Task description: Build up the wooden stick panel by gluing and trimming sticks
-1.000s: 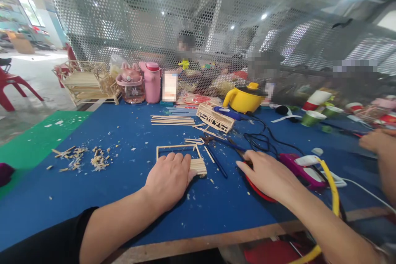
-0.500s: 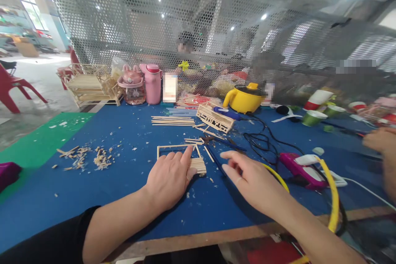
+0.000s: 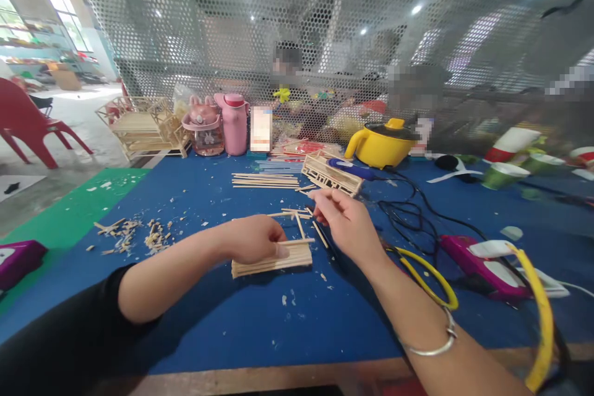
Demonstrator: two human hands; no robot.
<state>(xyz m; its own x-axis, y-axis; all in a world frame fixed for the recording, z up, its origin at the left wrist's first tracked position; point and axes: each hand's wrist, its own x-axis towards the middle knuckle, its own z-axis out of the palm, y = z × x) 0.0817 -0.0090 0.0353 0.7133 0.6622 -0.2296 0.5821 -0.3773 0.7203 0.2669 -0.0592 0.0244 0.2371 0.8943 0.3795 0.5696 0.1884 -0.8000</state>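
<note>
My left hand [image 3: 253,238] is closed round a small frame of thin wooden sticks [image 3: 278,258], which it holds tilted up on its edge on the blue table [image 3: 208,297]. My right hand [image 3: 346,219] hovers just right of it with the fingers pinched together near a few loose sticks [image 3: 297,213]; what it pinches, if anything, is too thin to make out. A bracelet circles my right wrist.
Long sticks [image 3: 264,180] and a stick-built model [image 3: 330,174] lie behind. A yellow pot [image 3: 383,143], black cables [image 3: 408,210], pink bottles [image 3: 229,124], a purple tool [image 3: 482,260] and a yellow band [image 3: 429,272] crowd the right. Wood scraps [image 3: 132,235] lie left. People sit behind the mesh screen.
My left hand has tipped the stick frame up from flat onto its edge. My right hand has left the red object and moved left and forward over the loose sticks.
</note>
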